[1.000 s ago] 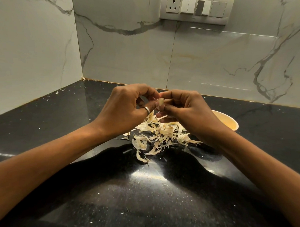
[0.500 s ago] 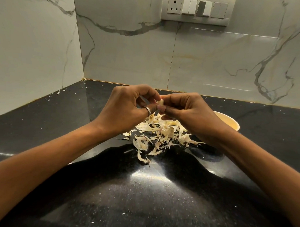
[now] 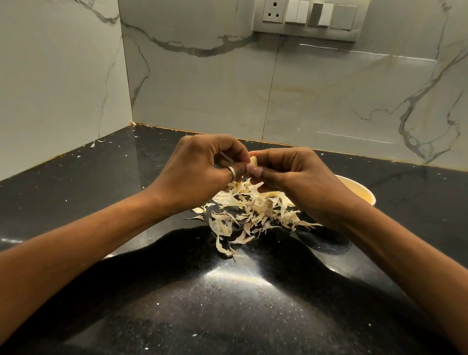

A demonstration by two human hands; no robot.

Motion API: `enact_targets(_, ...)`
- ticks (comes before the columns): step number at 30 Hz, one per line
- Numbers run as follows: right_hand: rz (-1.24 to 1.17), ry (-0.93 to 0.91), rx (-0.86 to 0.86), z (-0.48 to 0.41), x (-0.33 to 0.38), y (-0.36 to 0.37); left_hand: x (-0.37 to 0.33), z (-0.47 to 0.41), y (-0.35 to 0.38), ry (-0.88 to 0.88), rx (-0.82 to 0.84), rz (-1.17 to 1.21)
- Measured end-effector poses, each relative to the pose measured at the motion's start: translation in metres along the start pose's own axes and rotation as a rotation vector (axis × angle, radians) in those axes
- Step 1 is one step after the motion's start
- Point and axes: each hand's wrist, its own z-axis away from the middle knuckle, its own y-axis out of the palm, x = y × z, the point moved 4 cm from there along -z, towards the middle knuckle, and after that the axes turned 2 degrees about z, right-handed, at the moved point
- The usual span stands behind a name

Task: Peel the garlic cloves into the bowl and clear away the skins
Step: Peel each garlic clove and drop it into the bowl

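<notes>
The garlic clove [image 3: 253, 160] sits above the pile of skins [image 3: 247, 209], with my left hand [image 3: 201, 173] and right hand [image 3: 288, 174] both curled in and pinching it at the fingertips. In the last second it has barely shifted, so I judge it is still mid-peel and not ready for the bowl [image 3: 359, 189] behind my right wrist. The skins lie uncleared on the tabletop [image 3: 67, 198]. I can read no writing, even on the wall's switch plate [image 3: 310, 15].

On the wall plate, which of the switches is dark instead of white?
The third switch to the right of the socket: it alone is dark grey; the others are white or pale.
</notes>
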Motion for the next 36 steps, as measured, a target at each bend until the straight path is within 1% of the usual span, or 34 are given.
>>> enact_targets(4,-0.052,0.030,0.007,-0.002,-0.001,0.000,0.002,0.000,0.004,-0.067,0.056,0.103)
enact_targets(11,-0.157,0.072,-0.007,-0.003,-0.003,-0.003,0.005,0.000,0.005,-0.099,0.089,0.130)
enact_targets(21,-0.393,0.135,-0.093,-0.003,-0.001,-0.007,0.002,0.002,0.008,-0.070,0.115,0.076)
enact_targets(31,-0.451,0.166,-0.235,-0.002,0.000,-0.014,-0.001,0.003,0.009,-0.032,0.145,0.031)
enact_targets(34,-0.458,0.177,-0.246,-0.002,0.000,-0.015,-0.002,0.002,0.009,-0.035,0.123,0.018)
enact_targets(36,-0.449,0.187,-0.236,-0.002,0.000,-0.014,-0.003,0.002,0.007,-0.006,0.088,-0.043)
